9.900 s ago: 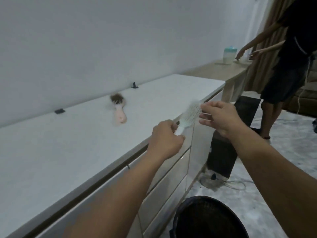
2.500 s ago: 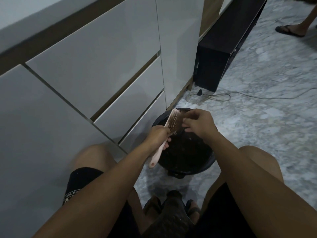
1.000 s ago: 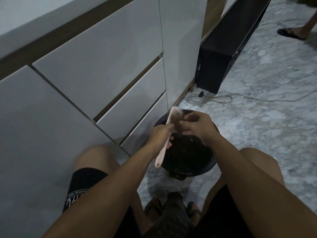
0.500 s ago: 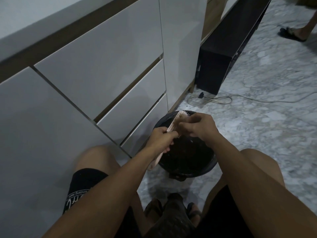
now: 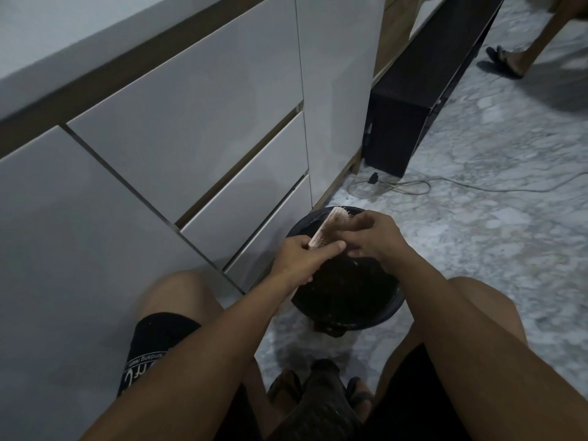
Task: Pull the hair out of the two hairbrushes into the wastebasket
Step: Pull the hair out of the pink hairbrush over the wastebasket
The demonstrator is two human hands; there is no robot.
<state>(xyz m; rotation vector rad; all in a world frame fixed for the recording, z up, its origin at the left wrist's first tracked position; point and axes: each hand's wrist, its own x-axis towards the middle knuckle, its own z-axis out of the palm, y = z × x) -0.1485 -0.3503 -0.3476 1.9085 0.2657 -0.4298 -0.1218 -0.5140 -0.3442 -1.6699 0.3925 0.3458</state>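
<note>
I squat over a black wastebasket [image 5: 386, 315] on the floor. My left hand [image 5: 300, 257] grips the pink hairbrush [image 5: 331, 226] near its neck and holds it tilted over the basket, head pointing away from me. My right hand [image 5: 370, 233] lies over the bristle side of the brush head, fingers curled and pinched on it. Whether hair sits between those fingers is hidden. Dark hair lies inside the basket. The other hairbrush is out of view.
White drawer fronts [image 5: 197, 128] rise close on the left. A black box [image 5: 410, 113] stands further along with a cable [image 5: 445, 186] coiled on the marble floor. Another person's foot in a sandal [image 5: 502, 62] is at the top right. My knees flank the basket.
The brush head has stayed over the basket. My right hand has slid down along the bristles toward my left hand, and the handle is now hidden under my left hand.
</note>
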